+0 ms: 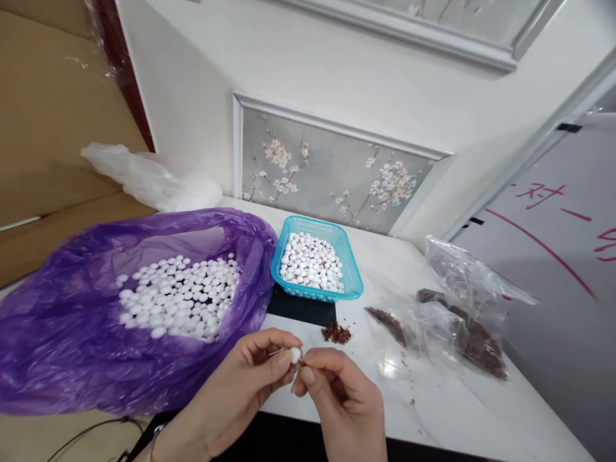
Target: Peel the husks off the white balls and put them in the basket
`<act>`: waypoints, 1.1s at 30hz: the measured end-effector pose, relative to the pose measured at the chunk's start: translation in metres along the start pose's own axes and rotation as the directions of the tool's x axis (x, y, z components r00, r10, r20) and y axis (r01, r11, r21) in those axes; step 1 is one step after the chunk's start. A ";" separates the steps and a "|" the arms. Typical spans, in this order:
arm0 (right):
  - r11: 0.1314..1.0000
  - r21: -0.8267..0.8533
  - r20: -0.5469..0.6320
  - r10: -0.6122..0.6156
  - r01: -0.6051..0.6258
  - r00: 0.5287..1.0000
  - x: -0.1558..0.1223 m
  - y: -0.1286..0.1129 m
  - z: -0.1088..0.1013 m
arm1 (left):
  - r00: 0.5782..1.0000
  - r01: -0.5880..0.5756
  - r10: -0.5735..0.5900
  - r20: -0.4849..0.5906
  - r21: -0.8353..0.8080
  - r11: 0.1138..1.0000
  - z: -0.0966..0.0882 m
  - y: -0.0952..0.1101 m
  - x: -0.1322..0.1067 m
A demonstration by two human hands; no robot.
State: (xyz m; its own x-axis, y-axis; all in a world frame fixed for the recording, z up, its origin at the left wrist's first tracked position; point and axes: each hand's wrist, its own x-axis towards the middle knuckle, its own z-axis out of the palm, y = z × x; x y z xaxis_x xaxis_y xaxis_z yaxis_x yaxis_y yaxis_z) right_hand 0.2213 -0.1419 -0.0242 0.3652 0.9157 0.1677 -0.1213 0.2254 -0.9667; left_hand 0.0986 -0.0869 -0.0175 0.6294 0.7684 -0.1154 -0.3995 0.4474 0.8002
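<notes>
My left hand [245, 385] pinches a small white bead [295, 355] between thumb and fingers, with a thin needle or wire tip showing beside it. My right hand [337, 391] is closed in a pinch right against the bead; what it grips is too small to name. Both hands hover over the near edge of the white table [433, 410]. A purple plastic bag [72, 333] full of white beads [178, 298] lies open to the left. A blue mesh basket [353, 276] holding more white beads sits just behind my hands.
A small pile of reddish-brown bits [336, 332] lies on the table ahead of my hands. Clear plastic bags [462, 321] with brown material lie at the right. A black slab [301, 311] sits under the basket. A white plastic bag [149, 179] rests on cardboard at the back left.
</notes>
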 end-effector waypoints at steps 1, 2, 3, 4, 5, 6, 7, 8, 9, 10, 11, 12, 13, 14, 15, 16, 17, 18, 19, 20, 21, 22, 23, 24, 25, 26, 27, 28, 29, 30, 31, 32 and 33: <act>1.000 -0.008 0.004 0.006 -0.006 1.000 0.000 0.000 0.000 | 1.000 -0.002 0.002 -0.009 0.007 1.000 -0.001 -0.001 0.000; 1.000 -0.013 0.006 0.016 -0.016 1.000 0.000 0.000 -0.001 | 1.000 -0.006 0.007 -0.022 0.016 1.000 -0.002 -0.002 0.000; 0.999 -0.017 0.008 0.030 -0.030 1.000 0.000 0.000 -0.001 | 0.999 -0.013 0.015 -0.037 0.029 0.999 -0.003 -0.002 0.000; 0.999 -0.020 0.009 0.045 -0.045 0.999 0.000 0.000 -0.001 | 0.998 -0.023 0.026 -0.058 0.047 0.999 -0.003 -0.002 0.000; 0.998 -0.025 0.008 0.058 -0.058 0.998 0.000 0.001 -0.001 | 0.996 -0.036 0.041 -0.074 0.071 0.997 -0.004 -0.002 0.000; 0.997 -0.032 0.007 0.067 -0.067 0.998 -0.001 0.001 -0.001 | 0.995 -0.050 0.058 -0.083 0.098 0.994 -0.005 -0.002 0.000; 0.997 -0.038 0.004 0.070 -0.070 0.998 -0.001 0.001 -0.001 | 0.993 -0.061 0.073 -0.089 0.131 0.989 -0.005 -0.002 0.000; 0.997 -0.042 0.000 0.064 -0.064 0.998 -0.001 0.001 0.000 | 0.992 -0.074 0.090 -0.091 0.167 0.983 -0.005 -0.001 0.001; 0.998 -0.046 -0.003 0.052 -0.052 0.999 -0.001 0.002 0.000 | 0.990 -0.085 0.105 -0.094 0.200 0.976 -0.006 -0.001 0.001; 0.998 -0.050 -0.005 0.037 -0.037 0.999 -0.001 0.002 0.000 | 0.988 -0.094 0.119 -0.099 0.229 0.969 -0.006 -0.001 0.001; 0.998 -0.056 -0.007 0.021 -0.021 1.000 -0.001 0.003 0.000 | 0.986 -0.101 0.131 -0.108 0.250 0.963 -0.006 0.000 0.001; 0.998 -0.066 -0.012 0.006 -0.007 1.000 -0.001 0.003 0.000 | 0.983 -0.105 0.140 -0.118 0.265 0.959 -0.006 0.000 0.000; 0.997 -0.077 -0.020 -0.005 0.004 1.000 0.000 0.004 0.000 | 0.982 -0.106 0.143 -0.124 0.272 0.957 -0.006 0.000 0.000; 0.996 -0.085 -0.030 -0.013 0.010 0.999 0.000 0.004 0.000 | 0.982 -0.103 0.142 -0.125 0.274 0.956 -0.007 -0.001 0.000; 0.996 -0.086 -0.038 -0.016 0.013 0.999 0.001 0.004 0.000 | 0.983 -0.100 0.138 -0.123 0.276 0.956 -0.007 -0.001 0.000; 0.997 -0.081 -0.042 -0.014 0.011 0.999 0.001 0.005 0.000 | 0.984 -0.099 0.136 -0.116 0.277 0.956 -0.007 -0.001 0.000; 0.998 -0.070 -0.040 -0.009 0.006 0.999 0.001 0.005 0.000 | 0.985 -0.101 0.135 -0.108 0.277 0.956 -0.007 -0.001 0.000; 0.998 -0.058 -0.032 0.003 -0.005 0.999 0.001 0.005 0.000 | 0.986 -0.103 0.135 -0.100 0.279 0.955 -0.008 -0.001 0.000; 0.999 -0.048 -0.024 0.021 -0.022 1.000 0.001 0.006 0.000 | 0.986 -0.107 0.138 -0.091 0.281 0.954 -0.008 -0.001 0.001; 0.998 -0.042 -0.018 0.041 -0.042 0.999 0.001 0.006 0.000 | 0.987 -0.113 0.142 -0.081 0.287 0.951 -0.008 -0.001 0.001; 0.997 -0.040 -0.016 0.064 -0.064 0.998 0.001 0.006 -0.001 | 0.987 -0.119 0.147 -0.073 0.297 0.947 -0.008 -0.001 0.001; 0.996 -0.039 -0.015 0.085 -0.085 0.996 0.001 0.007 -0.001 | 0.986 -0.124 0.151 -0.067 0.308 0.943 -0.008 0.000 0.001; 0.994 -0.036 -0.013 0.104 -0.105 0.994 0.001 0.007 -0.001 | 0.986 -0.128 0.156 -0.064 0.320 0.939 -0.008 0.000 0.001; 0.992 -0.032 -0.010 0.122 -0.123 0.992 0.001 0.008 -0.001 | 0.986 -0.131 0.159 -0.059 0.332 0.934 -0.008 0.000 0.001; 0.990 -0.026 -0.005 0.139 -0.139 0.990 0.002 0.008 -0.002 | 0.986 -0.132 0.159 -0.053 0.340 0.931 -0.009 0.001 0.000; 0.987 -0.020 0.002 0.158 -0.157 0.988 0.002 0.009 -0.002 | 0.987 -0.131 0.156 -0.045 0.347 0.929 -0.009 0.001 0.000; 0.984 -0.011 0.014 0.176 -0.176 0.984 0.003 0.010 -0.002 | 0.988 -0.130 0.151 -0.034 0.350 0.928 -0.009 0.001 -0.001; 0.981 -0.002 0.028 0.192 -0.192 0.981 0.004 0.011 -0.003 | 0.989 -0.127 0.144 -0.022 0.352 0.927 -0.009 0.001 -0.001; 0.979 0.009 0.042 0.203 -0.204 0.978 0.004 0.012 -0.003 | 0.991 -0.123 0.137 -0.012 0.355 0.927 -0.010 0.001 -0.001; 0.978 0.022 0.056 0.208 -0.209 0.977 0.005 0.014 -0.003 | 0.991 -0.121 0.131 -0.005 0.357 0.926 -0.010 0.000 0.000; 0.978 0.035 0.067 0.205 -0.208 0.976 0.006 0.015 -0.003 | 0.992 -0.119 0.128 -0.002 0.356 0.927 -0.010 -0.001 0.000; 0.978 0.046 0.074 0.198 -0.202 0.977 0.006 0.017 -0.002 | 0.992 -0.114 0.124 -0.007 0.346 0.931 -0.010 -0.002 0.001; 0.979 0.055 0.074 0.190 -0.194 0.979 0.007 0.018 -0.002 | 0.993 -0.104 0.117 -0.022 0.322 0.941 -0.009 -0.004 0.002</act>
State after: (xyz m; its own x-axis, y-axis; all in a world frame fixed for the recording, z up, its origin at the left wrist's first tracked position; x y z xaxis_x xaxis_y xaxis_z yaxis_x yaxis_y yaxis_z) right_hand 0.2234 -0.1321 -0.0406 0.2659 0.9640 -0.0052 -0.2401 0.0610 -0.9688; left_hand 0.0952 -0.0829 -0.0265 0.5634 0.8255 -0.0339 -0.2265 0.1937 0.9546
